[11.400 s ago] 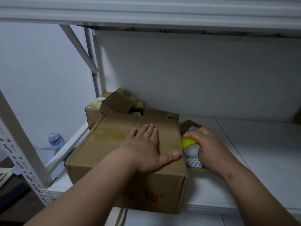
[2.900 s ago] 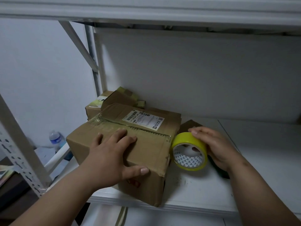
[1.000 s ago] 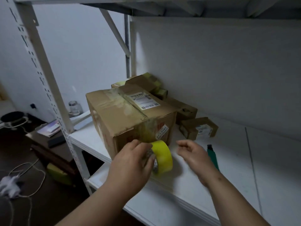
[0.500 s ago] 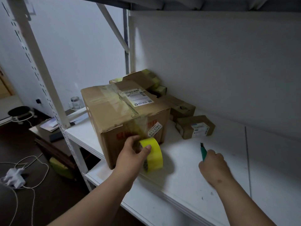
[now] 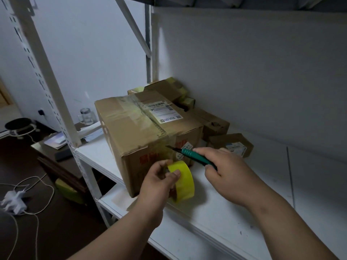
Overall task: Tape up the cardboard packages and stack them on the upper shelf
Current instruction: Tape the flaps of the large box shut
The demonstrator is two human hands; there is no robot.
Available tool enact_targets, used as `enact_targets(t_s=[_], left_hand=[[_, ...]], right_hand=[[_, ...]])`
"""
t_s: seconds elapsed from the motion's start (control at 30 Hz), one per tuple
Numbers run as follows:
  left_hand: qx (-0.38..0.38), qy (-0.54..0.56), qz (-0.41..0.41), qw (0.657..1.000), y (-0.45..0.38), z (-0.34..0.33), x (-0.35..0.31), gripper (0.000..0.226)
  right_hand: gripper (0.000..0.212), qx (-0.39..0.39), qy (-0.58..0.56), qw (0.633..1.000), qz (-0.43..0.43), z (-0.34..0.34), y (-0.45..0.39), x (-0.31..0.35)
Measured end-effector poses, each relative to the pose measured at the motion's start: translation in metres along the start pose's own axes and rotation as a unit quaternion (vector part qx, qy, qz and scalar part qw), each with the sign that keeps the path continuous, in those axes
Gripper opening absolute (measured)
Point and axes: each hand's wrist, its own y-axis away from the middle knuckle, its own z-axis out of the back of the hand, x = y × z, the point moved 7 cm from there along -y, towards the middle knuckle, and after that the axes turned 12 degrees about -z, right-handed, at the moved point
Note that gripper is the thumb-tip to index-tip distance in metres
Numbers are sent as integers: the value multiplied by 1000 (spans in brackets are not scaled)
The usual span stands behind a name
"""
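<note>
Now our right hand (image 5: 228, 170) grips the green cutter (image 5: 196, 157), which half a second ago was only being reached for where it lay on the shelf (image 5: 234, 220). Its blade tip points at the stretch of tape running from the front face of the big box (image 5: 148, 134) down to the yellow roll (image 5: 183, 182). Our left hand (image 5: 159, 182) pinches the roll, thumb on its outer face and fingers at the core, holding it just in front of the box's lower front corner; a second ago this hand was only taking the roll over from the right.

We read this as the cutting step: the strip already crosses the top seam and comes down the front, so severing it should finish this box. The tape between box and roll looks taut, though it is too clear to trace fully. The blade is close to the cardboard and to our left fingers, so a slip could nick either.

The box sits on the shelf, not yet lifted to the upper one. Smaller boxes (image 5: 231, 144) wait behind it.
</note>
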Motion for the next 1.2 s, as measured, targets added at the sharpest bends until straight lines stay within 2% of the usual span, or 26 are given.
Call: enact_targets(t_s=[0.13,0.27,0.4,0.6,0.83,0.93,1.07,1.2], left_hand=[[1,3,-8,1000,-2,0,0,21],[-6,-11,-11,1000,-2,1,-1,21],[-14,-23,-18,999,-3,4,-2,20],[4,-42,-42,998,-2,1,-3,21],[4,-47,-10,999,-4,6,2,19],[12,-53,2,999,-1,5,7,19],[29,-46,7,999,1,-1,7,17],[45,-54,12,997,4,-10,8,11]], right_hand=[[55,-21,146,989,23,5,0,7],[58,-41,224,973,38,9,-3,17],[64,-26,245,969,24,10,-8,25],[62,-12,269,963,24,6,-13,31],[63,-6,278,960,-24,11,-19,-4],[58,-7,232,971,-57,14,-19,-30],[54,37,177,975,-133,5,-13,-74],[63,107,221,950,-191,-29,2,-106]])
